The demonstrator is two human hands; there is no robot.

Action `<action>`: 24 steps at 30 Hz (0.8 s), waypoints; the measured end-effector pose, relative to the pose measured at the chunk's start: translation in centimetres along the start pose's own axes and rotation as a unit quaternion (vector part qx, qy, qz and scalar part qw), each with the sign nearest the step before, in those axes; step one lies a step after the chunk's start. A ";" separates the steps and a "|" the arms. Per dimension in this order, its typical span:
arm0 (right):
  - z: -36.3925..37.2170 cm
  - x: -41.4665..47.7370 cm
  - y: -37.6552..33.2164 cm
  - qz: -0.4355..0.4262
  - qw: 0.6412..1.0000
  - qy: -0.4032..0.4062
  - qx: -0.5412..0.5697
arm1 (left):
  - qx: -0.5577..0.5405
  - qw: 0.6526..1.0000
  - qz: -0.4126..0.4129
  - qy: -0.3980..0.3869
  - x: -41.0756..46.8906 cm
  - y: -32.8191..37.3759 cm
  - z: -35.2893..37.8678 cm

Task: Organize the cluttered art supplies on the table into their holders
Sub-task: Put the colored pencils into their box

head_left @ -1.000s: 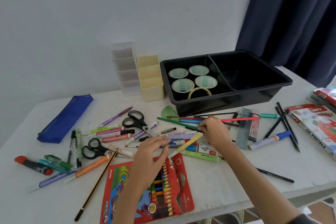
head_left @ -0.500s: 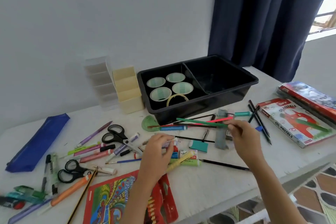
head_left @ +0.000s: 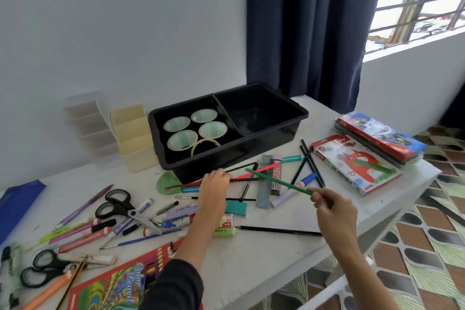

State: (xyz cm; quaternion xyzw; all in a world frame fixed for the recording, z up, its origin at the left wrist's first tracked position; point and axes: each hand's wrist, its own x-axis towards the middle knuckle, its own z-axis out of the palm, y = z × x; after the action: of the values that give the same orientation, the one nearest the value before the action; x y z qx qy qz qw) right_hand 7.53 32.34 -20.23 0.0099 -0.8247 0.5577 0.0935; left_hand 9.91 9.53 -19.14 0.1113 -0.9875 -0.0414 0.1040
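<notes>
Head view — right hand [head_left: 334, 211] pinches green pencil [head_left: 276, 181] aloft.

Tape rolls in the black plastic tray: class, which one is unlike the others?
The thin yellowish ring of tape, nearest the black plastic tray's front wall. The other four rolls are wider, pale green and white.

The box [head_left: 352, 166] at the right reads "OIL PASTELS" along its side edge, and "PASTELS" again on its lid. The red pack [head_left: 113, 289] at the near edge reads "Color Pencil". Other print is too blurred to read.
</notes>
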 end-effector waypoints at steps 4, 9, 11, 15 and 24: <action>-0.7 0.1 0.4 0.001 1.000 -0.013 0.015 | 0.014 0.999 0.009 0.033 -0.9 -0.1 -1.3; -0.8 0.0 0.4 0.009 0.998 -0.042 0.048 | 0.015 0.996 -0.010 0.088 -2.4 -1.7 -2.3; -0.7 -0.2 0.3 -0.010 0.997 -0.059 0.045 | -0.007 0.995 -0.041 0.091 -4.2 -2.1 -3.1; -0.4 -0.6 0.1 -0.079 0.989 -0.123 -0.012 | -0.052 0.987 -0.108 0.110 -8.3 -3.1 -4.0; 1.4 -3.2 -1.0 -0.169 0.936 -0.296 -0.090 | -0.138 0.929 -0.286 0.188 -19.2 -6.1 -5.6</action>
State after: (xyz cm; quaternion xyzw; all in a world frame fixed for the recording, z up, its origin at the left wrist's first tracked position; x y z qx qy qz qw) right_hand 10.60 30.41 -20.35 0.3050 -0.8479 0.4293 -0.0612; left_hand 30.73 7.67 -18.11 0.3798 -0.8605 -0.1835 0.2857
